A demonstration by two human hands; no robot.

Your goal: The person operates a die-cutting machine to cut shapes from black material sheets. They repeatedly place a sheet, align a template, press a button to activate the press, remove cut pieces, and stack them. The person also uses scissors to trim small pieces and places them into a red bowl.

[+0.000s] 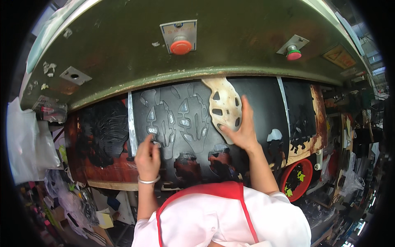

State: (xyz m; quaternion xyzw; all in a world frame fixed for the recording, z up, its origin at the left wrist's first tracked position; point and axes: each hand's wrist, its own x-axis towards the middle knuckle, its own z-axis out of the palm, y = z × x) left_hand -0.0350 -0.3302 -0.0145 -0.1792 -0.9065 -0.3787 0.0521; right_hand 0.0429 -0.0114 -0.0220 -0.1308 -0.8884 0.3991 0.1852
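Note:
My right hand (246,133) grips a cream, sole-shaped cutting die (225,100) by its lower right side, thumb on the near edge and fingers along the right. Several openings pierce the die, which rests on or just over a black sheet (263,99); I cannot tell which. To its left, sole-shaped outlines (193,119) are cut into the sheet, with light showing through small gaps. My left hand (147,158) is at the near end of the left outline, fingers curled, index finger and thumb apart. Nothing can be made out between them.
Above the bed spans a green press beam (247,41) with a red button (180,46) and a red-green button (293,53). Black cut strips (103,131) pile up at the left. A red basin (294,193) with scraps stands at the lower right. Clear plastic sheeting (29,144) hangs left.

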